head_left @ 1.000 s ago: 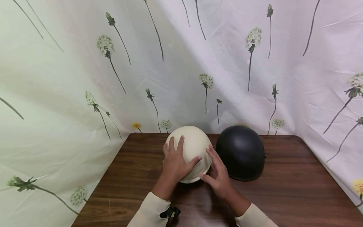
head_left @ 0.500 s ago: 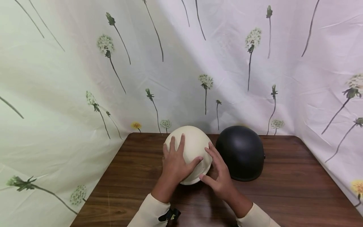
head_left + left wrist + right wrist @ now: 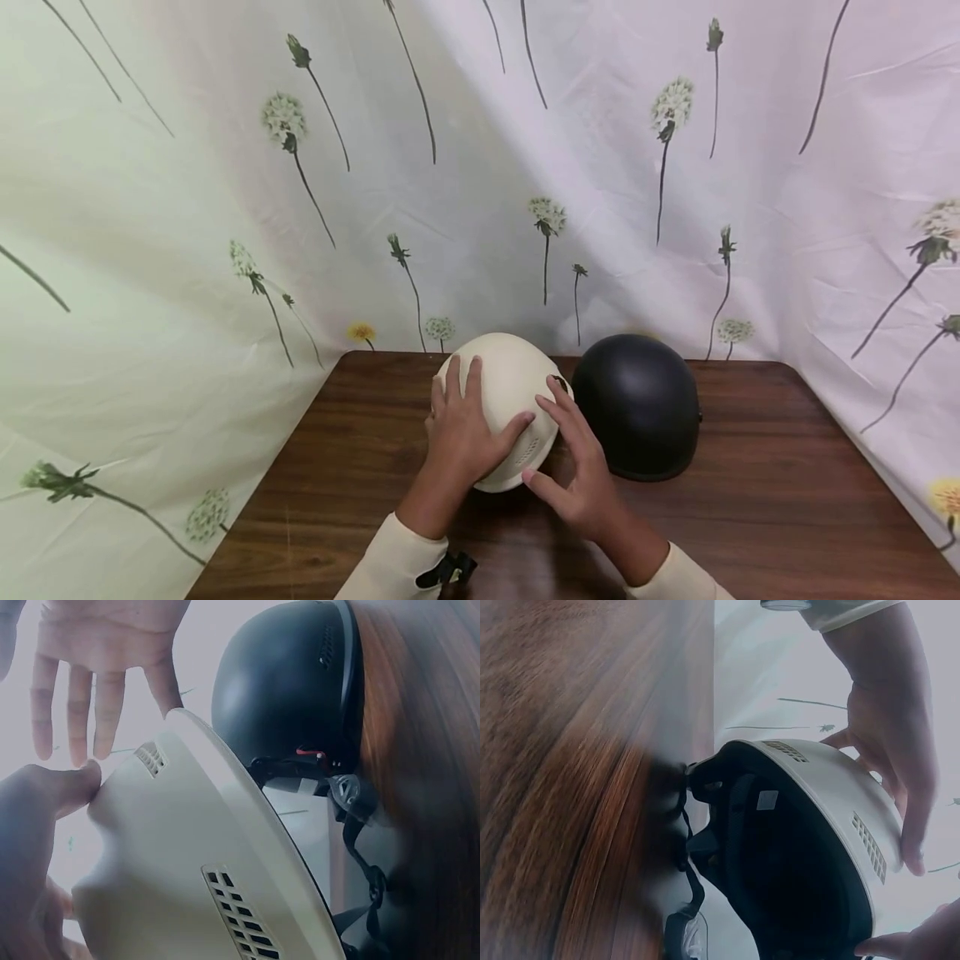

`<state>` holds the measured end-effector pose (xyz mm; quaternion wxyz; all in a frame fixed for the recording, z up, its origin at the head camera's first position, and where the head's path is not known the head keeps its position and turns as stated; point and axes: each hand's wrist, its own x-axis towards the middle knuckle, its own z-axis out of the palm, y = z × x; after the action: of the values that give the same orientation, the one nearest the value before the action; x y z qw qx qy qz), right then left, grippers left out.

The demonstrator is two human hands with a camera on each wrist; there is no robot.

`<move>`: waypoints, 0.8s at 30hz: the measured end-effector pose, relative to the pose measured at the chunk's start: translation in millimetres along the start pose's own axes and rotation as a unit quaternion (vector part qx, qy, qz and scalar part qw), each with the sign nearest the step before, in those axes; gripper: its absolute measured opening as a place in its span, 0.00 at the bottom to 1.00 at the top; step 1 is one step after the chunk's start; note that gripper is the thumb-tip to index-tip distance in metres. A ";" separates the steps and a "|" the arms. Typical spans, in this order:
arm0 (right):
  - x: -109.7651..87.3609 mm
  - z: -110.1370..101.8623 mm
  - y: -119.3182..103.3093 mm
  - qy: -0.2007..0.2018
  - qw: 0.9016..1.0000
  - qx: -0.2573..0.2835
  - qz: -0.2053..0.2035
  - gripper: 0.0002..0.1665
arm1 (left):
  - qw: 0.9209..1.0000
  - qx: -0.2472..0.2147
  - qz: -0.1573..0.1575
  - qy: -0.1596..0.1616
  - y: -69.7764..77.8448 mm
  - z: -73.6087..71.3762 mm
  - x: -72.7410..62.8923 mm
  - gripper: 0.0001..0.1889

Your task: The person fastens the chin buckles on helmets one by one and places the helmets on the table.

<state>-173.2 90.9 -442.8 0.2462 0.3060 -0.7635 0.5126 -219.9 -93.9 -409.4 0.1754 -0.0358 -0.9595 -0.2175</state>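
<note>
A cream helmet [image 3: 502,375] stands in the middle of the table, its shell facing the head camera. The left hand [image 3: 461,429] grips it with spread fingers over the crown and the thumb along the side. At the helmet's right side is the right hand [image 3: 581,475], its thumb at the rim and its fingers extended beside the shell. In the left wrist view those fingers [image 3: 109,712] look straight. The right wrist view shows the left hand [image 3: 896,735] on the slotted shell, the helmet's dark inside facing the camera and a black chin strap [image 3: 694,889] hanging near the table.
Close on the right stands a black helmet [image 3: 636,408] with a buckle and strap [image 3: 360,825]. The dark wood table [image 3: 757,500] ends at a white curtain [image 3: 480,208] printed with dandelions. A black band [image 3: 450,571] shows at the left sleeve.
The cream helmet has turned under the hands: its slotted vents show more fully, and a dark fitting has appeared at its right edge. The right hand's fingers have shifted slightly; the black helmet stays put.
</note>
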 end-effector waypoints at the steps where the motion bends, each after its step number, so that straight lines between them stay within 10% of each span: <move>1: 0.3 1.2 -0.4 0.002 1.000 0.000 -0.006 0.47 | 1.000 -0.001 0.001 0.002 -0.4 -0.7 0.2 0.60; 24: 16.8 0.4 -11.3 0.021 0.994 0.016 -0.107 0.48 | 1.000 0.000 -0.016 -0.003 2.8 -23.6 -0.9 0.52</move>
<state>-176.7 83.7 -424.2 0.3108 0.3786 -0.7131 0.5016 -211.1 -101.5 -388.7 0.1693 -0.0213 -0.9604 -0.2202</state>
